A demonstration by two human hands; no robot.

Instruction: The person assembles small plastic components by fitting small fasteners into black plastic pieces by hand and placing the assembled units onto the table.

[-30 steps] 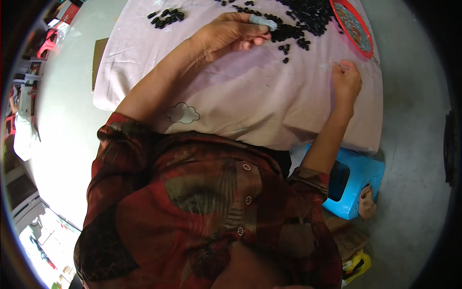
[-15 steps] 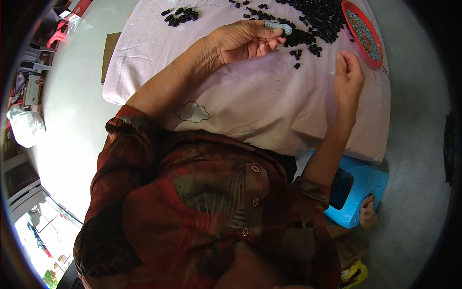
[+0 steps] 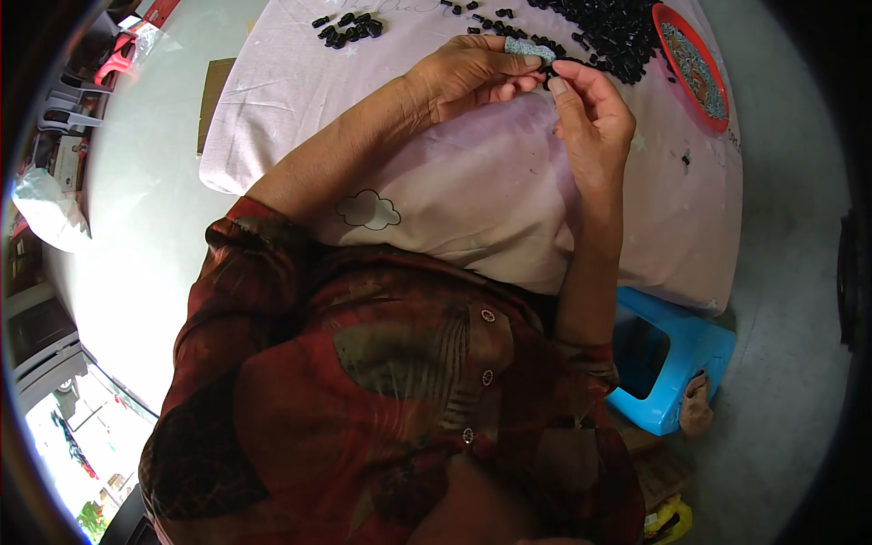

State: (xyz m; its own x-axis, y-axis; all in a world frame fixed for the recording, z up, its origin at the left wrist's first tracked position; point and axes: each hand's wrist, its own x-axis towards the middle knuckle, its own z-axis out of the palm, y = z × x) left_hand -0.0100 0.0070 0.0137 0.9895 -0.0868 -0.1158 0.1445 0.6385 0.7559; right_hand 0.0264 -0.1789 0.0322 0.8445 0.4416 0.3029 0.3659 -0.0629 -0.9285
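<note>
My left hand (image 3: 472, 80) is over the far part of the cloth-covered table, its thumb pressed against a light grey speckled piece (image 3: 527, 48) along the forefinger. Whether that piece is worn or held, I cannot tell. My right hand (image 3: 597, 123) meets it from the right, thumb and forefinger pinched close to the left fingertips. Anything between those fingertips is too small to make out. Just beyond both hands spreads a large heap of small black plastic parts (image 3: 613, 36). A smaller group of black parts (image 3: 350, 30) sits to the left.
A red basin (image 3: 715, 123) with many small grey metal pieces stands at the table's far right. One small black part (image 3: 687, 162) lies apart on the pink cloth (image 3: 454, 200). Below the table's right edge is a blue plastic stool (image 3: 686, 363) with a brown cloth on it.
My right hand has swung left from beside the red basin to my left fingertips. A lone black part now shows near where it was. The left hand keeps its hold.
</note>
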